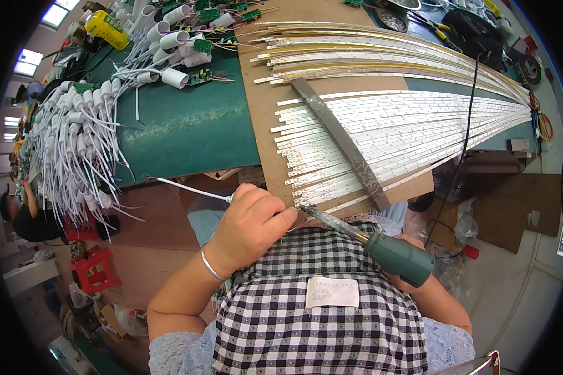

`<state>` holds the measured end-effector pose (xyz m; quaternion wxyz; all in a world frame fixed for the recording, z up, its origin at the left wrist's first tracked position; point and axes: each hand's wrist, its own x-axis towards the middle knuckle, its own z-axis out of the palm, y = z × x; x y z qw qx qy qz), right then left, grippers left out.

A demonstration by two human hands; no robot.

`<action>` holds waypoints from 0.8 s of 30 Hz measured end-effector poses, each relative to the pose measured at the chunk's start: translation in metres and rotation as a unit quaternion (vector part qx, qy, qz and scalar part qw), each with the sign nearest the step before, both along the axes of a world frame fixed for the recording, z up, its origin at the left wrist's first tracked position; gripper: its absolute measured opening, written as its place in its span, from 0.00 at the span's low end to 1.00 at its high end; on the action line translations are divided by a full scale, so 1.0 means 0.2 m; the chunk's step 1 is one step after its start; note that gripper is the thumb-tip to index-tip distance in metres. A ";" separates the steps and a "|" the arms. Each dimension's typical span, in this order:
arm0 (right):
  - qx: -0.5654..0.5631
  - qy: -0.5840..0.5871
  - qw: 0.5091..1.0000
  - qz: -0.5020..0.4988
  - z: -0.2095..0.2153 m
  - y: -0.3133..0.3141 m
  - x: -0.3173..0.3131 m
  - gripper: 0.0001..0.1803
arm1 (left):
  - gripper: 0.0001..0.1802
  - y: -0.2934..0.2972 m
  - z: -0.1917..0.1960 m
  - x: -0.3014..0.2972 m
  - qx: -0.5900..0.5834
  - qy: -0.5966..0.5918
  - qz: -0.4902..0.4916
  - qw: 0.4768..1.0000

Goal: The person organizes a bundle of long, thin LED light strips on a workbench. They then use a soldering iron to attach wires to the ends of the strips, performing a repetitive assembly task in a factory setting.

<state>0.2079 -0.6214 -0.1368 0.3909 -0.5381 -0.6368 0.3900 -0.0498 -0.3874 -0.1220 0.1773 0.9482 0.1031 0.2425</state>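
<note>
My left hand (247, 228) is closed around a white cable (191, 189), whose tail sticks out to the left. Thin wires (299, 226) show beside its fingertips. My right hand (405, 284) grips the green handle of a soldering iron (397, 257), which hides part of that hand. The iron's tip touches or nearly touches the near end of a fan of white LED strips (388, 134), close to my left fingertips; the exact contact is too small to tell. A dark flat bar (341, 140) lies across the strips on a brown board (263, 119).
White cables with plugs (81, 134) hang in a bunch at the left. White cylindrical housings (175, 40) and green circuit boards (203, 45) are heaped at the back left near a yellow bottle (108, 29). More strips (369, 47) lie behind. A black cord (471, 119) crosses at right.
</note>
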 end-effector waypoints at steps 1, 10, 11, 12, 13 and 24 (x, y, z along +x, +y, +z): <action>0.005 -0.013 1.000 0.001 0.01 0.01 0.00 0.25 | 0.11 0.00 0.00 0.00 0.000 -0.002 0.001 1.000; -0.086 0.093 0.990 -0.069 0.07 0.03 -0.02 0.20 | 0.12 0.00 -0.01 0.00 -0.010 0.006 0.001 1.000; -0.104 0.117 0.984 -0.083 0.07 0.03 -0.03 0.19 | 0.12 0.00 -0.01 0.00 -0.011 -0.007 0.003 1.000; -0.111 0.124 0.982 -0.092 0.07 0.03 -0.03 0.18 | 0.12 0.00 -0.02 0.01 -0.012 -0.020 0.006 1.000; -0.115 0.131 0.979 -0.102 0.07 0.02 -0.03 0.17 | 0.13 0.00 -0.02 0.02 -0.012 -0.034 0.008 0.999; -0.136 0.391 0.894 -0.171 0.16 0.30 -0.21 0.36 | 0.15 0.00 -0.01 0.03 -0.011 -0.029 0.009 0.999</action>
